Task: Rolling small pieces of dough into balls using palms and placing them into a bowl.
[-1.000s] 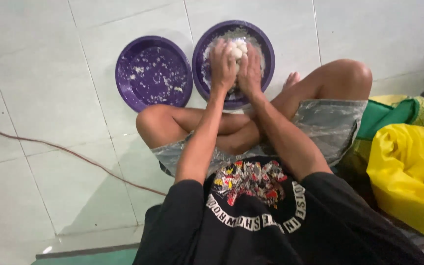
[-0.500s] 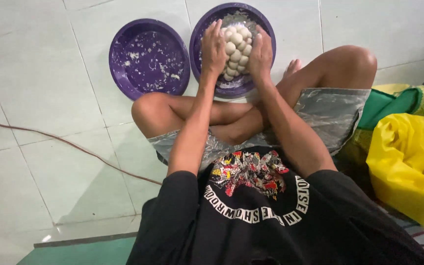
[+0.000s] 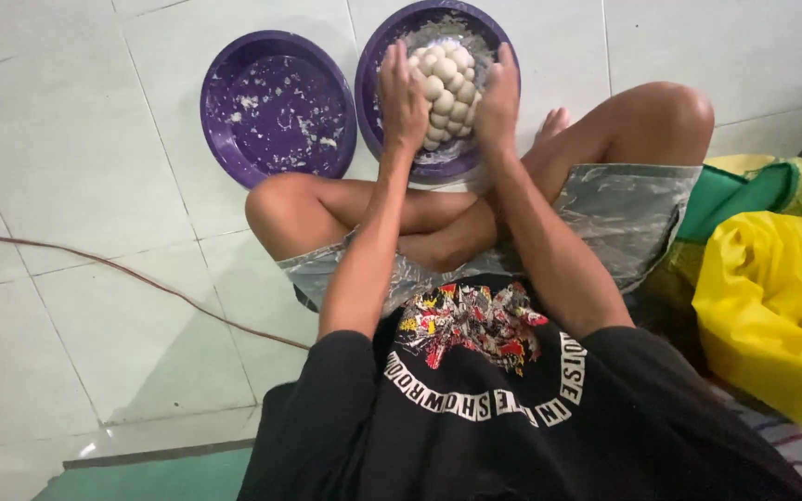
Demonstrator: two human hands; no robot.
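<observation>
I sit cross-legged on a tiled floor over two purple basins. The right basin [image 3: 378,56] holds a heap of small white dough balls [image 3: 445,88] with flour around them. My left hand [image 3: 404,97] and my right hand [image 3: 498,102] hover above this basin, palms facing each other, one on each side of the heap. The fingers are stretched out and nothing shows in either palm. The left basin [image 3: 276,107] holds only white crumbs and smears.
A thin brown cord [image 3: 122,269] runs across the tiles on the left. Crumpled yellow plastic [image 3: 777,306] and green cloth [image 3: 726,199] lie by my right knee. A green mat edge [image 3: 150,478] shows at the bottom left.
One second ago my palms were pressed together above the basin. They have since parted and now flank the heap of balls.
</observation>
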